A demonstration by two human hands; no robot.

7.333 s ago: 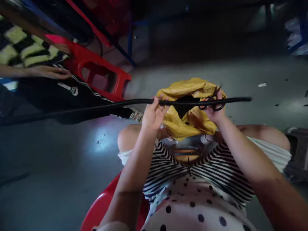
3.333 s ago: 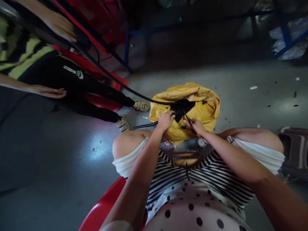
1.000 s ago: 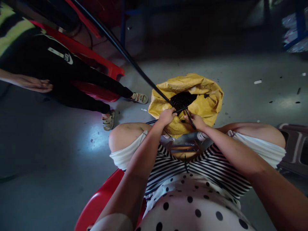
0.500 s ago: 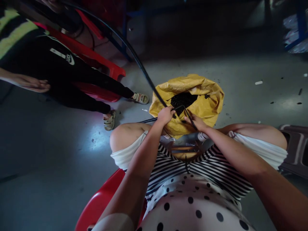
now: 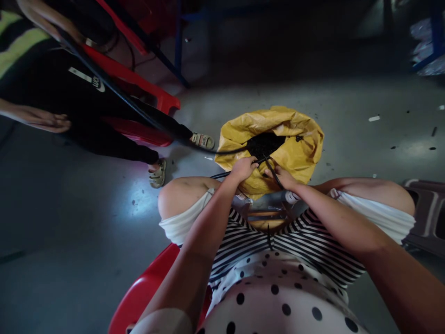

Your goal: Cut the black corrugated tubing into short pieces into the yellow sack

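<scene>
A yellow woven sack (image 5: 306, 153) with its mouth rolled open stands in front of my knees. My left hand (image 5: 243, 169) is closed at the sack's near left rim, on a black cable (image 5: 219, 176) that runs out to its left. Across from it, my right hand (image 5: 283, 176) is closed round a slim dark piece (image 5: 273, 171), whose far end points to the sack's mouth. I cannot make out what kind of piece it is. A long black braided hose (image 5: 139, 109) hangs from the upper left down to the opening. Dark contents fill the opening.
At the left stands another person (image 5: 93, 106), one hand up by the hose. Red plastic stools (image 5: 163, 99) are behind that person, and I sit on a red seat (image 5: 149, 287). A grey-brown stool (image 5: 424, 208) is at the right. Small scraps (image 5: 374, 118) lie on the floor.
The braided hose has swung left and lower, away from my left hand, and now reaches the sack's mouth behind it. Both my hands have shifted only slightly.
</scene>
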